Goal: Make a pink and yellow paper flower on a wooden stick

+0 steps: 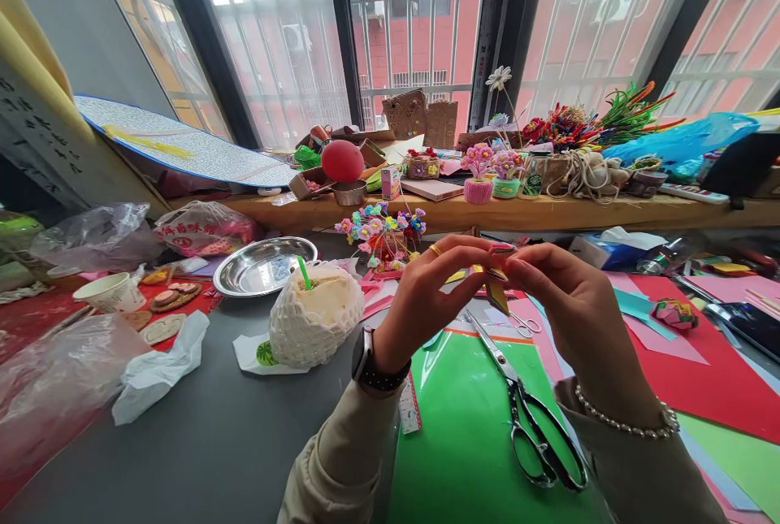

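Note:
Between my two raised hands is a small folded paper piece (497, 295), yellow with some pink or red at its top. My left hand (430, 284) pinches it from the left with thumb and fingers. From the right, the fingertips of my right hand (564, 296) close on its upper edge; part of the paper is hidden behind them. Below the hands, large black-handled scissors (517, 394) lie partly spread on a shiny green sheet (451, 418). A smaller pair of scissors (525, 325) rests just beyond, and a ruler strip (410, 406) lies near my left wrist.
Left of my hands stands a net-wrapped coconut (317, 321) with a green straw, beside a metal plate (265, 264). Coloured paper (719, 345) and a folded paper ball (674, 313) lie right. Craft flowers (383, 231) stand before the wooden sill (292, 217), which is crowded with craft items.

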### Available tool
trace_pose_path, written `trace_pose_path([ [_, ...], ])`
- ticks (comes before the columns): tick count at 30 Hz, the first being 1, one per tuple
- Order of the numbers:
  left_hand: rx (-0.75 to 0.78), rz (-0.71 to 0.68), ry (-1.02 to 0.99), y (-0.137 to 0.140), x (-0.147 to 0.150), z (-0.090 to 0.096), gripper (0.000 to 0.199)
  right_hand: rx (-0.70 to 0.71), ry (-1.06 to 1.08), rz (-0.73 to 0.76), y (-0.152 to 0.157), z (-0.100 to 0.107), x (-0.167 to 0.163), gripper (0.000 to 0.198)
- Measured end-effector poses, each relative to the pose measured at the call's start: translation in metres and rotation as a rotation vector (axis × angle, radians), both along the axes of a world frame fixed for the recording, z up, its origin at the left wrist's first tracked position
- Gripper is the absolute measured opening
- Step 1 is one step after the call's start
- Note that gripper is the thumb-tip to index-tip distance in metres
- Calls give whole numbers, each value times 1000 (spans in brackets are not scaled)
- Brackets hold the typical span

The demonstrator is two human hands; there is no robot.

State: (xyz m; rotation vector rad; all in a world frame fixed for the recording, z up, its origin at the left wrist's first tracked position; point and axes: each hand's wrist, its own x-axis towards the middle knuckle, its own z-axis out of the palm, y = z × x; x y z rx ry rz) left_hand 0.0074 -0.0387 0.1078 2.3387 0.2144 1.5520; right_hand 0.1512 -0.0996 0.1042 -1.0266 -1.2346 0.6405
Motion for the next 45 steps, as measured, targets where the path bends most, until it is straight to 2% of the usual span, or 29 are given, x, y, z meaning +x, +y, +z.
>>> trace_pose_path([
  [4,12,8,26,0,0,-1,12,-5,-17,-41,0,0,0,17],
  [8,-22,-23,45,-1,1,-3,4,16,9,-20,3,-1,0,15],
  [21,-56,-44,5,-1,6,-5,9,33,72,-4,2,-2,-4,9],
  [33,-71,-52,-17,1,7,-8,7,16,102,-6,2,-4,-5,12],
  [36,-155,-78,-33,1,7,-8,5,28,53,-36,3,-4,-3,13],
  [39,-337,-137,-79,2,8,-8,7,23,22,-33,4,-4,2,18],
  [45,-700,-363,-174,8,10,-9,18,23,-18,41,6,-2,13,24],
])
